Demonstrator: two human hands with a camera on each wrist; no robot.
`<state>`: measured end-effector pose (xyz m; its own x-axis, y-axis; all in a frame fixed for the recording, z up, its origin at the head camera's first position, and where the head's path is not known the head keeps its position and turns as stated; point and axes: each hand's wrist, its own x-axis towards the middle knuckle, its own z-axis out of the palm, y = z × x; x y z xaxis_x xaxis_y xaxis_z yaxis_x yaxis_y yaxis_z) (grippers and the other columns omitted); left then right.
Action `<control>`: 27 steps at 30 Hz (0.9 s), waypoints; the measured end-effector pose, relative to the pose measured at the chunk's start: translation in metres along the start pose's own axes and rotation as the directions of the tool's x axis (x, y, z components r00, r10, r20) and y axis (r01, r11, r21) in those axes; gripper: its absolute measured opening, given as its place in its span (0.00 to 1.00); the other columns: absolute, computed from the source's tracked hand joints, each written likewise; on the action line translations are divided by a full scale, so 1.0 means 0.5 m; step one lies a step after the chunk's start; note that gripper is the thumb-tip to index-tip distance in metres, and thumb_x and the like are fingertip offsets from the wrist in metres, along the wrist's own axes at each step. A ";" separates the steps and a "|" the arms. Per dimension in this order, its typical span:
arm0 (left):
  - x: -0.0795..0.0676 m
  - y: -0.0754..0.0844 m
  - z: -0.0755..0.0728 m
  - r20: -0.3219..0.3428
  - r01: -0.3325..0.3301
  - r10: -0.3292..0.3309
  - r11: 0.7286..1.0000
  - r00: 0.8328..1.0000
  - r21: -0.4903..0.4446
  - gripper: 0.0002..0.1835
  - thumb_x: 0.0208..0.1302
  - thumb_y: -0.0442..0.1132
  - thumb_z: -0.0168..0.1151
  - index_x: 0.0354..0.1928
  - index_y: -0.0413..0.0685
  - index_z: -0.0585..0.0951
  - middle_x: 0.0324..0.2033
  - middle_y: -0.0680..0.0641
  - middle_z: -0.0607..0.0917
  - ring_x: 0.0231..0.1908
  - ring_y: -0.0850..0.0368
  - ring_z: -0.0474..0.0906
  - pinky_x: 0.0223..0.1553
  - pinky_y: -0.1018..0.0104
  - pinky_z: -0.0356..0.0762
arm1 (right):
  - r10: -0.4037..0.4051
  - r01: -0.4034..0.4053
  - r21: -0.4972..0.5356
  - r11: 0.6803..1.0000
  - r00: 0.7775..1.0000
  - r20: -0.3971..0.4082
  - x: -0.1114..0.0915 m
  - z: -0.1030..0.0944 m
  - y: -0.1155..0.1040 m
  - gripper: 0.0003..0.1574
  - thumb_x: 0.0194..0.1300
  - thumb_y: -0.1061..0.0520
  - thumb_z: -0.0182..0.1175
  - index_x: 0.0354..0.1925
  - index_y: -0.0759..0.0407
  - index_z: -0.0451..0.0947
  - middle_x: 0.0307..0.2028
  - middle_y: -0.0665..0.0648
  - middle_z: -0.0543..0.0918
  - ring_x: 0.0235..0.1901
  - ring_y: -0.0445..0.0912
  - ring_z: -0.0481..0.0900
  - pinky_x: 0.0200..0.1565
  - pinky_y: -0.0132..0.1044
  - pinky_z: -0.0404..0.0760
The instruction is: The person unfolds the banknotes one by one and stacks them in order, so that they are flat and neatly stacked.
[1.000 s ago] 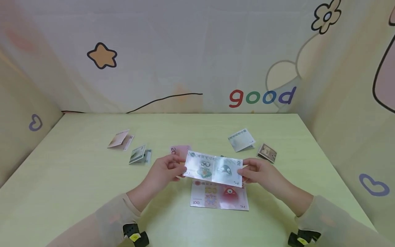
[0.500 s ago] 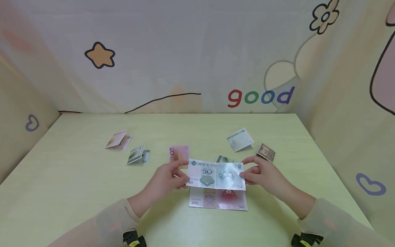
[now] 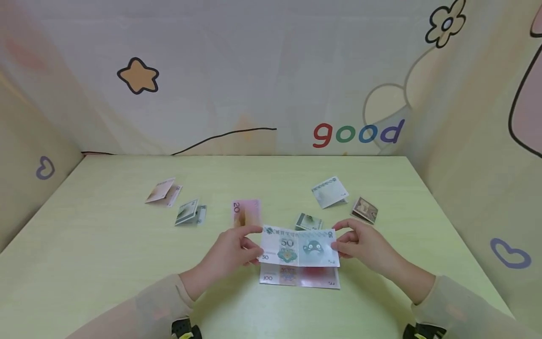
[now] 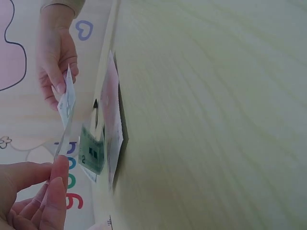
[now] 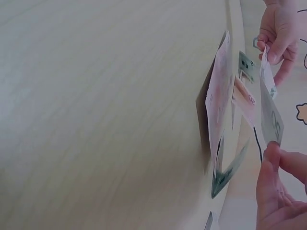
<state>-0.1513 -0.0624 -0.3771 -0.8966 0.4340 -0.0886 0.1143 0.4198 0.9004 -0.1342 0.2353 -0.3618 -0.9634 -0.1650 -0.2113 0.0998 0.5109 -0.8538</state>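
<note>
A green 50 banknote (image 3: 298, 246) with a centre crease is stretched between both hands. My left hand (image 3: 234, 248) pinches its left edge between thumb and fingers. At the right edge, my right hand (image 3: 367, 246) pinches it likewise. Beneath lies a pink 100 banknote (image 3: 299, 278) on the table, its upper part hidden by the 50 note. In the left wrist view, the held banknote (image 4: 67, 108) is in the air, apart from the pink banknote (image 4: 112, 120). The right wrist view also shows the green banknote (image 5: 271, 115) raised and slightly bent.
Behind the hands lie a pink 20 note (image 3: 246, 212) and a folded green note (image 3: 308, 221). Farther right are a folded pale note (image 3: 330, 193) and a folded brown note (image 3: 365, 210). Folded pink (image 3: 162, 190) and green (image 3: 187, 213) notes stand at left. A printed backdrop (image 3: 237, 84) borders the table.
Both hands have brought the 50 note down and toward the person, levelling it. It covers more of the 100 note, and the folded green note behind has come into view.
</note>
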 end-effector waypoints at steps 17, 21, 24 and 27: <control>0.000 -0.010 0.017 0.093 0.052 -0.061 0.994 0.994 0.099 0.26 0.57 0.31 0.65 0.58 0.37 0.72 0.24 0.52 0.82 0.24 0.58 0.78 0.25 0.67 0.76 | -0.035 0.049 -0.166 0.985 0.995 0.088 0.002 0.013 0.015 0.26 0.57 0.63 0.65 0.53 0.64 0.69 0.28 0.53 0.79 0.27 0.46 0.78 0.31 0.33 0.78; 0.000 -0.012 0.019 0.099 0.067 -0.080 0.990 0.992 0.123 0.27 0.56 0.31 0.65 0.59 0.37 0.71 0.24 0.52 0.82 0.24 0.58 0.77 0.25 0.67 0.75 | -0.055 0.078 -0.227 0.971 0.993 0.106 0.005 0.016 0.019 0.25 0.57 0.62 0.65 0.52 0.64 0.71 0.28 0.51 0.78 0.27 0.44 0.75 0.29 0.32 0.75; 0.000 -0.010 0.019 0.112 0.070 -0.086 0.987 0.990 0.141 0.28 0.56 0.31 0.65 0.60 0.37 0.71 0.23 0.53 0.81 0.24 0.58 0.77 0.24 0.68 0.74 | -0.073 0.103 -0.282 0.954 0.990 0.117 0.004 0.017 0.021 0.23 0.56 0.62 0.66 0.51 0.63 0.73 0.27 0.50 0.77 0.26 0.44 0.73 0.27 0.31 0.73; -0.001 -0.007 0.021 0.125 0.077 -0.098 0.983 0.987 0.167 0.29 0.56 0.32 0.66 0.61 0.38 0.70 0.23 0.53 0.81 0.23 0.58 0.76 0.24 0.70 0.73 | -0.084 0.127 -0.323 0.938 0.986 0.142 0.005 0.019 0.022 0.22 0.56 0.62 0.66 0.50 0.63 0.74 0.26 0.50 0.76 0.26 0.43 0.71 0.27 0.31 0.73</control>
<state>-0.1467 -0.0560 -0.3848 -0.8427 0.4871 -0.2293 0.1149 0.5788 0.8074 -0.1329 0.2328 -0.3762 -0.9231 -0.3261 -0.2040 -0.1092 0.7307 -0.6739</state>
